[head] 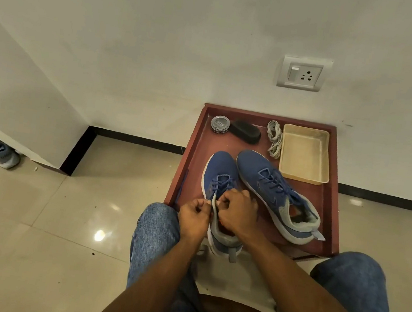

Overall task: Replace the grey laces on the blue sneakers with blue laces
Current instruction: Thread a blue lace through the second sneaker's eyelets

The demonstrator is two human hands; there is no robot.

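Observation:
Two blue sneakers stand on a low reddish-brown table [331, 200]. The right sneaker [274, 189] is threaded with a blue lace up to its grey collar. The left sneaker [219, 176] also carries a blue lace [218, 184] over its front eyelets. My left hand [195, 216] pinches the shoe's left eyelet edge or the lace near the collar. My right hand [238, 212] has its fingers curled at the lace and tongue beside it. A bundle of grey laces [275, 138] lies at the back of the table.
A cream plastic tray [305, 154] stands at the table's back right. A round polish tin [220, 124] and a black brush [245, 131] sit at the back left. Another shoe [2, 153] lies on the tiled floor far left. A wall socket [303, 74] is above.

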